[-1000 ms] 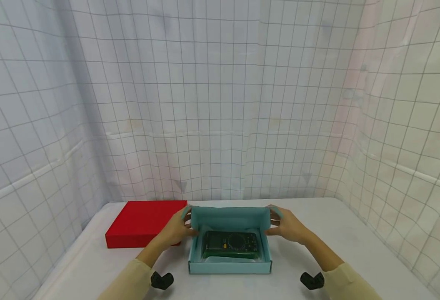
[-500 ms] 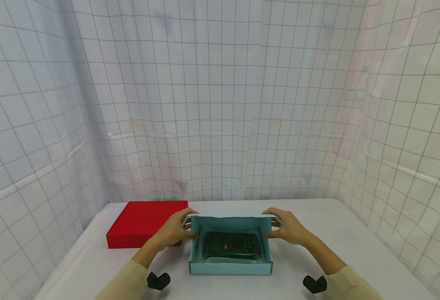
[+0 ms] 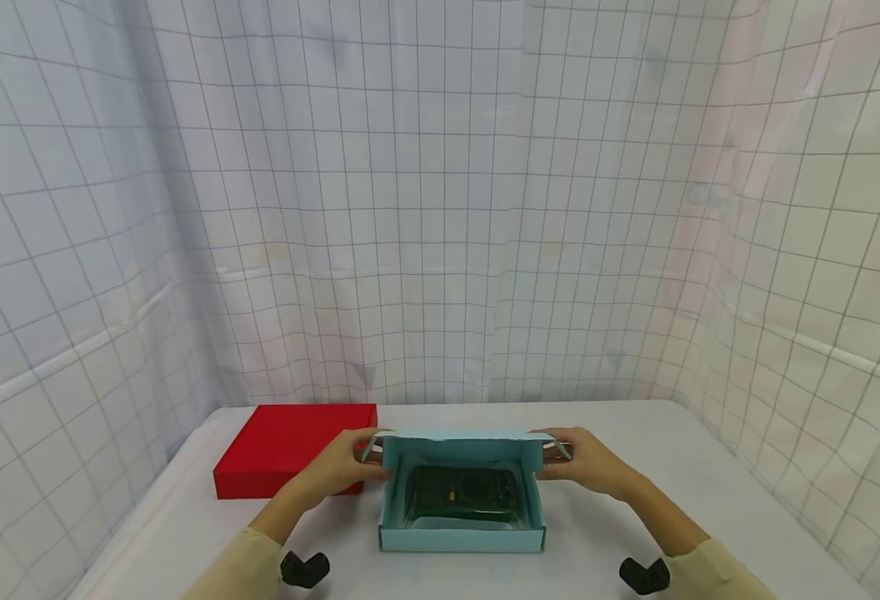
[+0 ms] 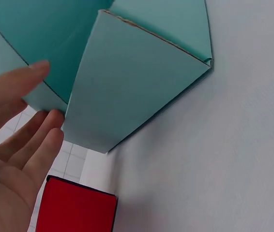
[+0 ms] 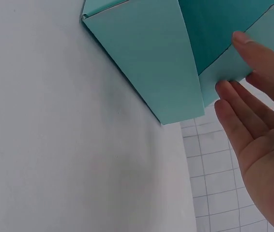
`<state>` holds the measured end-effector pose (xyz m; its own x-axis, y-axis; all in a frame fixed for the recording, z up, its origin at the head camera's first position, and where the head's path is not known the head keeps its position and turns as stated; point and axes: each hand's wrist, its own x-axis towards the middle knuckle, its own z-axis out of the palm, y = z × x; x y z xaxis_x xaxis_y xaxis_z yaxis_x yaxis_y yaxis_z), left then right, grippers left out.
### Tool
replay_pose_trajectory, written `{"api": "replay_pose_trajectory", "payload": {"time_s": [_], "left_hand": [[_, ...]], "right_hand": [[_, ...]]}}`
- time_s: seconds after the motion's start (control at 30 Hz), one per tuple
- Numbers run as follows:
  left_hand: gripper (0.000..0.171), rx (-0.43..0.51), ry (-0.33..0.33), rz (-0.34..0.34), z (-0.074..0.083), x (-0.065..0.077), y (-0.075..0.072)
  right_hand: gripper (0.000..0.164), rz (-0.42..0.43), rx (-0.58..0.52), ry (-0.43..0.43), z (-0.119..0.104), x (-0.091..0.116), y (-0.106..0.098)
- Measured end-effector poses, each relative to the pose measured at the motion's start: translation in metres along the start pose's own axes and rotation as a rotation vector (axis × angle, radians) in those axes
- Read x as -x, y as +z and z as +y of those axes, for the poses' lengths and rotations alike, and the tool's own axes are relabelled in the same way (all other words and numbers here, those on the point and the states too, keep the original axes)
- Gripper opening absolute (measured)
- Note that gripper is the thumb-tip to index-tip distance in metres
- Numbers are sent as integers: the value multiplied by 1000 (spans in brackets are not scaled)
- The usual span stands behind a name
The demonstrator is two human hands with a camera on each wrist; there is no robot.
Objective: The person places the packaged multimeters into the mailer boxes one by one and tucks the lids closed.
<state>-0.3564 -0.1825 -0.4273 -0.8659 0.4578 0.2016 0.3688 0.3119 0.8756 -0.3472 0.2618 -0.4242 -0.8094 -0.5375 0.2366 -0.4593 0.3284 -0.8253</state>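
A teal cardboard box (image 3: pixel 461 541) stands on the white table in the head view, its lid (image 3: pixel 461 435) tipped forward over the back part. Inside lies a dark green multimeter (image 3: pixel 462 496) with a round dial, in clear plastic. My left hand (image 3: pixel 338 462) pinches the lid's left side flap (image 4: pixel 4 53), thumb on one face and fingers on the other. On the opposite side my right hand (image 3: pixel 593 465) pinches the right side flap (image 5: pixel 265 31) the same way. Some fingertips are hidden behind the flaps in the head view.
A flat red box (image 3: pixel 297 437) lies at the left, close behind my left hand. Gridded white curtains (image 3: pixel 440 208) close off the back and both sides of the table (image 3: pixel 597 542). Black wrist devices (image 3: pixel 305 570) sit near both cuffs.
The lid has swung forward and down from nearly upright, both hands moving with it. My wrists have lowered and spread slightly apart. The box, multimeter and red box stay put.
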Motion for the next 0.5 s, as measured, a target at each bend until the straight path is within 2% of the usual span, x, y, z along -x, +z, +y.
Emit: {"api": "replay_pose_trajectory", "payload": {"time_s": [0.13, 0.23, 0.37, 0.5], "left_hand": [[61, 53, -44, -39, -1, 5, -7], [58, 173, -85, -99, 0, 8, -12], [56, 351, -114, -175, 1, 9, -15], [57, 369, -120, -168, 3, 10, -15]], "right_hand": [[45, -34, -16, 21, -2, 4, -5], [36, -56, -12, 37, -5, 6, -9], [34, -104, -77, 39, -10, 8, -11], [34, -121, -110, 31, -14, 7, -11]]}}
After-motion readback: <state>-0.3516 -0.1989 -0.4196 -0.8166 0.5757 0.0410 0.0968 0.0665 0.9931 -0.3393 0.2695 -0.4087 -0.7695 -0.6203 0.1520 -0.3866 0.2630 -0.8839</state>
